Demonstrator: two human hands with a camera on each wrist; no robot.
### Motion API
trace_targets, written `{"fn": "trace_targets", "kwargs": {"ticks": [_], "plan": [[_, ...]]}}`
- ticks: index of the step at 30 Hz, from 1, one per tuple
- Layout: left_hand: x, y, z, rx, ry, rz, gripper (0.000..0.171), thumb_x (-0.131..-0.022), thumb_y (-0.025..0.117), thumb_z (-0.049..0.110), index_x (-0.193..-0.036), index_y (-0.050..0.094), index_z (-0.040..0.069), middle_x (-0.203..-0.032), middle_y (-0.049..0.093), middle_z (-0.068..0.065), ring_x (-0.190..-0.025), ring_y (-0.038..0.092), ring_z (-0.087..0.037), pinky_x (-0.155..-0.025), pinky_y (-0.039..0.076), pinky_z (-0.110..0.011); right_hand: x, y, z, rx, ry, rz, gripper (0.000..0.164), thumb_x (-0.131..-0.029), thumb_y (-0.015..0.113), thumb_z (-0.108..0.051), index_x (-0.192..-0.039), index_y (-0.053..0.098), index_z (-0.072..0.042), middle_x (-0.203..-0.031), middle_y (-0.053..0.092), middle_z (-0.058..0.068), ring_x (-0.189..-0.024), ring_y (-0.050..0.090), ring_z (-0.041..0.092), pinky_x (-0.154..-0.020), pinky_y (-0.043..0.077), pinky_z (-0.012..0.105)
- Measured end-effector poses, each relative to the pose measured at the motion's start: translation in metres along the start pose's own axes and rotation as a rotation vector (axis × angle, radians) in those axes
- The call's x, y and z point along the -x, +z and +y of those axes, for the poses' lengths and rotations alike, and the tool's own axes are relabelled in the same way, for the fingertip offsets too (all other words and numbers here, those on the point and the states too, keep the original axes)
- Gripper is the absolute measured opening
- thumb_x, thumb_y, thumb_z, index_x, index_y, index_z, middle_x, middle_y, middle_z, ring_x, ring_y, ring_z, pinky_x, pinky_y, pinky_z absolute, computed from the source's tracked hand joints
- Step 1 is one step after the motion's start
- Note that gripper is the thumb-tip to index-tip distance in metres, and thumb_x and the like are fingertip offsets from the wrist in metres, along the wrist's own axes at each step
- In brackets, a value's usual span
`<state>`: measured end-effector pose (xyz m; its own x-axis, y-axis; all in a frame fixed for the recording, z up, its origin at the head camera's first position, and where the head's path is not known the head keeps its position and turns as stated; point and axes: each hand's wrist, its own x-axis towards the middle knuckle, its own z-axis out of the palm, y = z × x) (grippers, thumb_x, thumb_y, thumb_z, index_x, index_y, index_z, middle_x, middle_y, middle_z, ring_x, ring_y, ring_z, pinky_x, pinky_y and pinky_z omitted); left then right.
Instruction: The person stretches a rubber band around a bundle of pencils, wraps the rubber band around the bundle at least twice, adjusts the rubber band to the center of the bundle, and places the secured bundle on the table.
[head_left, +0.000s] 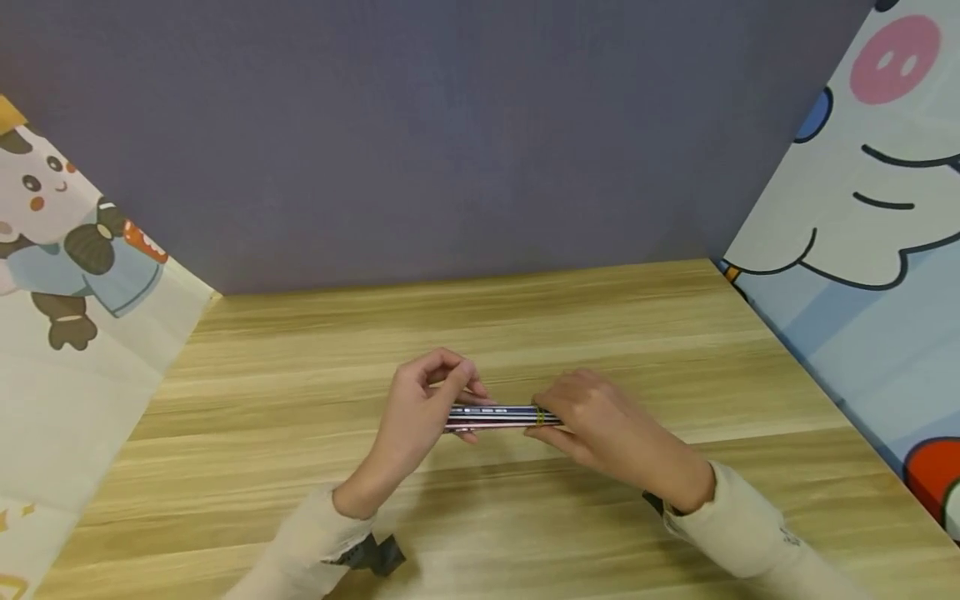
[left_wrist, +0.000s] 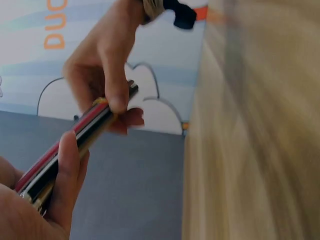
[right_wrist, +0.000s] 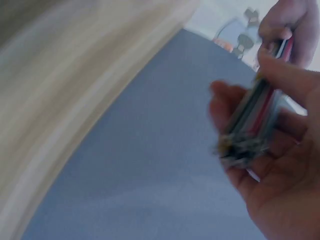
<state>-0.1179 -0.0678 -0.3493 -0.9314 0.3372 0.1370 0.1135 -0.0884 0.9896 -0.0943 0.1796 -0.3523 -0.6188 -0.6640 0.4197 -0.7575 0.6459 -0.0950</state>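
A slim bundle of pencils (head_left: 498,417), dark, silver and red, is held level above the table between both hands. Around its right part runs a yellow rubber band (head_left: 539,415). My left hand (head_left: 420,408) grips the left end, its fingers hiding that tip. At the band, my right hand (head_left: 600,425) holds the other end with thumb and fingers on opposite sides. In the left wrist view, the right thumb and fingers pinch the pencils (left_wrist: 65,142) beside the band. Blurred pencil ends show in the right wrist view, over the right palm.
Beneath the hands lies a wood-grain table (head_left: 300,358). A grey panel (head_left: 450,150) stands behind it, with cartoon-printed sheets on the left (head_left: 97,275) and right (head_left: 862,250). A black strap piece (head_left: 378,557) hangs by the left cuff.
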Motion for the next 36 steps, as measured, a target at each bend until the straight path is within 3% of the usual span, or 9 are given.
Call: {"fn": "trace_targets", "kwargs": {"ticks": [7, 13, 16, 18, 28, 32, 36], "plan": [[0.002, 0.013, -0.003, -0.003, 0.001, -0.005, 0.019, -0.103, 0.056, 0.015, -0.1, 0.062, -0.002, -0.091, 0.067, -0.026, -0.077, 0.074, -0.031, -0.046, 0.057, -0.048, 0.005, 0.016, -0.009, -0.06, -0.024, 0.084, 0.023, -0.085, 0.079, -0.027, -0.098, 0.071, -0.009, -0.082, 0.065, -0.006, -0.068, 0.05, 0.003, -0.061, 0.045, 0.023], [-0.004, 0.02, -0.005, 0.031, -0.011, -0.118, 0.027, -0.104, 0.054, 0.019, -0.104, 0.06, -0.007, -0.096, 0.065, -0.027, -0.08, 0.074, -0.031, -0.051, 0.059, -0.048, 0.012, 0.005, -0.007, -0.247, 0.102, -0.039, 0.031, -0.092, 0.071, -0.033, -0.114, 0.071, -0.011, -0.096, 0.069, -0.007, -0.077, 0.058, 0.001, -0.062, 0.051, 0.019], [-0.007, 0.014, 0.0, 0.057, 0.021, -0.104, 0.027, -0.104, 0.054, 0.019, -0.104, 0.061, -0.007, -0.096, 0.064, -0.03, -0.08, 0.074, -0.033, -0.051, 0.058, -0.049, 0.014, -0.009, 0.001, -0.333, 0.187, -0.067, 0.032, -0.094, 0.069, -0.034, -0.119, 0.07, -0.014, -0.102, 0.07, -0.009, -0.081, 0.062, 0.001, -0.064, 0.054, 0.022], [-0.007, 0.01, 0.002, 0.069, 0.026, -0.085, 0.025, -0.104, 0.055, 0.02, -0.104, 0.062, -0.004, -0.096, 0.065, -0.029, -0.081, 0.074, -0.033, -0.051, 0.058, -0.049, 0.014, -0.015, 0.004, -0.353, 0.195, -0.051, 0.029, -0.093, 0.071, -0.031, -0.117, 0.072, -0.015, -0.101, 0.071, -0.01, -0.081, 0.063, 0.0, -0.065, 0.054, 0.023], [0.003, 0.017, -0.003, 0.105, -0.009, -0.004, 0.023, -0.102, 0.058, 0.018, -0.101, 0.061, -0.005, -0.088, 0.069, -0.022, -0.079, 0.073, -0.034, -0.05, 0.058, -0.05, 0.007, -0.008, -0.004, -0.246, -0.002, 0.107, 0.024, -0.085, 0.08, -0.023, -0.106, 0.074, -0.013, -0.094, 0.071, -0.009, -0.08, 0.062, 0.002, -0.072, 0.054, 0.03], [0.006, 0.019, -0.009, 0.1, -0.013, -0.016, 0.025, -0.103, 0.056, 0.018, -0.101, 0.059, -0.007, -0.088, 0.067, -0.022, -0.079, 0.073, -0.032, -0.051, 0.058, -0.05, 0.004, -0.004, -0.01, -0.156, -0.027, 0.096, 0.026, -0.085, 0.079, -0.029, -0.107, 0.075, -0.014, -0.092, 0.073, -0.01, -0.079, 0.064, 0.003, -0.075, 0.052, 0.033], [0.005, 0.016, -0.011, 0.093, -0.007, -0.022, 0.024, -0.103, 0.056, 0.019, -0.102, 0.06, -0.006, -0.089, 0.067, -0.022, -0.078, 0.072, -0.029, -0.05, 0.058, -0.051, 0.002, -0.003, -0.013, -0.091, -0.016, 0.032, 0.033, -0.088, 0.077, -0.033, -0.112, 0.074, -0.011, -0.093, 0.074, -0.006, -0.08, 0.065, 0.005, -0.078, 0.052, 0.035]]}}
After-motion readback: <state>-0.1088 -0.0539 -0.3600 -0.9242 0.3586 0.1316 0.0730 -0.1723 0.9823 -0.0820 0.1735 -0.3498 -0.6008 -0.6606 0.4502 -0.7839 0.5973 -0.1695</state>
